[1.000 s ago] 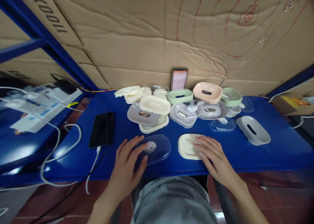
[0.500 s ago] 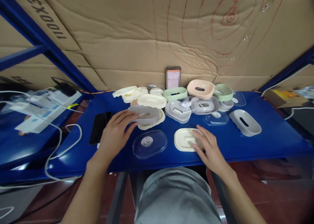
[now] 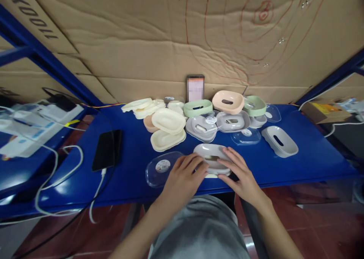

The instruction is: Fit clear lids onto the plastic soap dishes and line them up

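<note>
1. Behind everything, a wall of flattened cardboard [image 3: 170, 43] marked with red pen lines stands along the back of a blue table [image 3: 284, 168].
2. Near the table's left edge lies a black phone [image 3: 105, 150], face down, with a white cable plugged into it.
3. At the back of the table is a crowd of soap dish parts: cream trays [image 3: 167, 130], a green dish [image 3: 198, 108], a peach dish [image 3: 228, 101], and a grey dish [image 3: 280, 141] lying apart on the right.
4. Just left of the hands lies a clear plastic lid [image 3: 159, 168] with a round sticker.
5. At the front edge, a grey soap dish tray [image 3: 212, 156] sits on top of a cream base [image 3: 210, 175], of which only a sliver shows.
6. On the grey tray's left end rests the left hand [image 3: 183, 175], fingers loosely spread.
7. On its right end rests the right hand [image 3: 241, 173], fingers also spread, pressing rather than gripping.
</note>
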Demonstrator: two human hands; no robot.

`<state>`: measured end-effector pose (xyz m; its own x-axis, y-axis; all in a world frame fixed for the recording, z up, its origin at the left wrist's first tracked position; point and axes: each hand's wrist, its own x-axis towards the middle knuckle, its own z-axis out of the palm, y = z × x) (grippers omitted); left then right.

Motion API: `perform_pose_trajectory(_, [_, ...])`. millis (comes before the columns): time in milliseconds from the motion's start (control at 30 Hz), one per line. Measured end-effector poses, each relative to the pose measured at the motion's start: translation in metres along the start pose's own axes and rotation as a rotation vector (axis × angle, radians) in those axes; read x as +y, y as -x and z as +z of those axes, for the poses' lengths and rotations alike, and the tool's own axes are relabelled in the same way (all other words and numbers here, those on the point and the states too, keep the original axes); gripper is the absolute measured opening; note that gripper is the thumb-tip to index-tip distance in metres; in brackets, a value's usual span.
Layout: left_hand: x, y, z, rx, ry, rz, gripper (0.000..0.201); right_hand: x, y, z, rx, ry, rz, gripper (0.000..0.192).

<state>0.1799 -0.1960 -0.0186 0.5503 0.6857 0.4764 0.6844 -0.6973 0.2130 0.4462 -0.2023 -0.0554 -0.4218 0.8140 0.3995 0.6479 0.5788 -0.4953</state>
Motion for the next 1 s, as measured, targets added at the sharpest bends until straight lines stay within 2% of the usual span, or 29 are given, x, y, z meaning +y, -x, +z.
perform_pose_trajectory(133, [0.009, 0.003, 0.011, -0.06, -0.001, 0.022, 0.021, 0.007, 0.001, -0.011, -0.032, 0.012, 0.027, 0.04])
perform_pose_trajectory(333, [0.013, 0.016, 0.024, -0.04, -0.017, 0.037, 0.025, 0.003, 0.004, -0.009, -0.113, 0.156, -0.056, 0.04])
perform_pose_trajectory(500, [0.015, 0.031, 0.02, -0.03, -0.077, 0.038, 0.034, -0.005, -0.005, -0.014, -0.101, 0.207, -0.12, 0.043])
perform_pose_trajectory(567, [0.012, 0.041, 0.013, 0.016, -0.139, -0.012, 0.037, -0.012, -0.023, -0.021, -0.073, 0.208, -0.18, 0.041])
perform_pose_trajectory(667, [-0.001, 0.062, 0.001, 0.093, -0.237, -0.142, 0.04, -0.026, -0.07, -0.022, -0.037, 0.242, -0.298, 0.034])
perform_pose_trajectory(733, [-0.015, 0.078, -0.007, 0.119, -0.275, -0.199, 0.038, -0.036, -0.109, -0.011, -0.06, 0.292, -0.367, 0.033])
perform_pose_trajectory(867, [-0.042, 0.103, -0.02, 0.115, -0.272, -0.213, 0.037, -0.052, -0.183, 0.03, -0.188, 0.445, -0.421, 0.034])
perform_pose_trajectory(933, [-0.053, 0.111, -0.024, 0.112, -0.27, -0.227, 0.038, -0.055, -0.205, 0.041, -0.199, 0.509, -0.409, 0.039])
perform_pose_trajectory(1000, [-0.061, 0.117, -0.028, 0.113, -0.271, -0.263, 0.037, -0.052, -0.211, 0.039, -0.192, 0.534, -0.369, 0.042])
